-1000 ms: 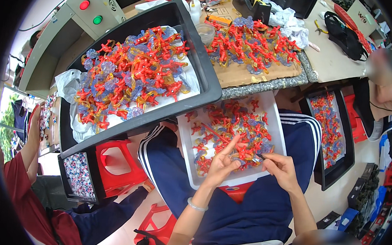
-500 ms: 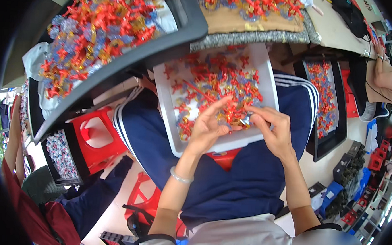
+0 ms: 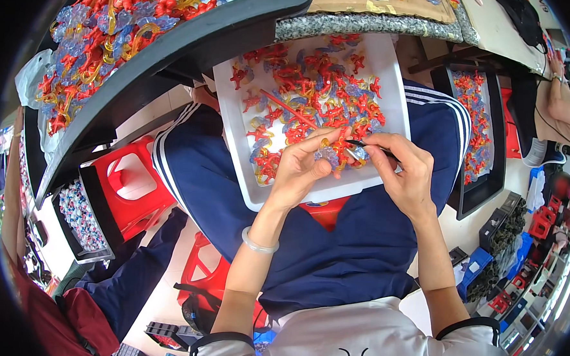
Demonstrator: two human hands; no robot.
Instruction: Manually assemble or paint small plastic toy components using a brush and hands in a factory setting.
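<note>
On my lap rests a white plastic tray (image 3: 233,151) strewn with small red, yellow and clear-blue plastic figures (image 3: 328,83). Over its near half, my left hand (image 3: 301,169) pinches one such plastic figure (image 3: 328,153), partly hidden by the fingers. My right hand (image 3: 406,175) is closed on a thin black pen-like tool (image 3: 356,143), its tip close to that figure. Its exact kind is too small to tell. A slim red stick (image 3: 288,108) lies slantwise over the figures in the tray.
A big black tray (image 3: 241,27) heaped with the same figures overhangs from the upper left. Beyond my tray is a table edge with grey speckled padding (image 3: 370,29). At right stands another black tray (image 3: 474,201); red stools (image 3: 127,182) and a person's maroon sleeve (image 3: 90,319) are at left.
The view has shifted, so the big black tray reaches higher. The black tool now shows clearly in my right hand, and both hands stay close together over the tray.
</note>
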